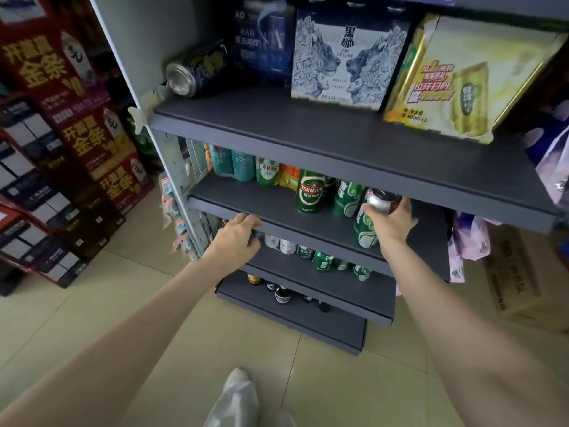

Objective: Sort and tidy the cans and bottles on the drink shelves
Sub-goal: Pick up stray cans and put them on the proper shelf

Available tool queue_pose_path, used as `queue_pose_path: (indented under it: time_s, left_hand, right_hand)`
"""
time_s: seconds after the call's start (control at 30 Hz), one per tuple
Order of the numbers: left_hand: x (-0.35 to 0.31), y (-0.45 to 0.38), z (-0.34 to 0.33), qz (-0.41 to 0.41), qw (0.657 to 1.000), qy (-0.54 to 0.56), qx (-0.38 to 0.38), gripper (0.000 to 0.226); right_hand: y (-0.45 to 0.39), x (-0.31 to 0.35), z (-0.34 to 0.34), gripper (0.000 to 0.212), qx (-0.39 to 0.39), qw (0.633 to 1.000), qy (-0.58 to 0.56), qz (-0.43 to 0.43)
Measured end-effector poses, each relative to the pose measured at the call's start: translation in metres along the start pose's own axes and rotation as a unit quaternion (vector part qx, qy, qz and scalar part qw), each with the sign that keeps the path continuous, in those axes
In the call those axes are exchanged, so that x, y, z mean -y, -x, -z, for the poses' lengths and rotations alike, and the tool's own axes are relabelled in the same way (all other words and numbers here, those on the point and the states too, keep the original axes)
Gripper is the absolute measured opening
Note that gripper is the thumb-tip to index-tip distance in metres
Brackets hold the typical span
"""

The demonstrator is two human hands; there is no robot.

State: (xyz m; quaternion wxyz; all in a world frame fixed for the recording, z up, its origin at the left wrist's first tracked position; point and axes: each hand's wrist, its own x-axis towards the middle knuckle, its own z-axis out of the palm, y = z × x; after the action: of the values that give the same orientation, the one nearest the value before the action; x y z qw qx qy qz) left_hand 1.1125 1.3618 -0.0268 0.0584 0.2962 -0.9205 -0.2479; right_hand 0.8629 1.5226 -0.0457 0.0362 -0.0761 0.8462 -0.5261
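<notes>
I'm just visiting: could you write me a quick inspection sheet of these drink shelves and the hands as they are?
Surface: grey shelves, partly bare.
Job's things: green cans upright on second shelf; dark can lying on its side on top shelf.
Clutter: multipacks on top shelf.
Grippers: left hand rests on shelf edge; right hand grips a silver-topped can.
Cables: nothing seen.
Surroundings: stacked red cartons, tiled floor.
</notes>
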Motion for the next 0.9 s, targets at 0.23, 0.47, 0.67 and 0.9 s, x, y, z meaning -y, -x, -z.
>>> queue_pose_path:
  time_s: [0.23,0.47,0.67,0.9]
  left_hand:
    - [0.002,0.004,-0.014,-0.011,1.000,-0.010,0.004,0.035]
    - [0.010,0.010,-0.015,0.010,0.999,-0.044,-0.004,0.036]
    - [0.020,0.014,-0.013,0.014,0.998,-0.066,-0.015,0.036]
    - [0.035,0.012,0.009,-0.010,0.998,-0.054,-0.037,0.034]
  right_hand:
    - [0.001,-0.030,-0.014,0.092,0.014,0.998,0.015,-0.067]
    - [0.009,-0.068,-0.039,0.077,0.022,0.991,-0.033,-0.125]
    - [-0.023,-0.061,-0.056,0.068,0.017,0.987,-0.041,-0.154]
    - [0.016,-0.051,-0.049,0.060,0.048,0.985,-0.023,-0.166]
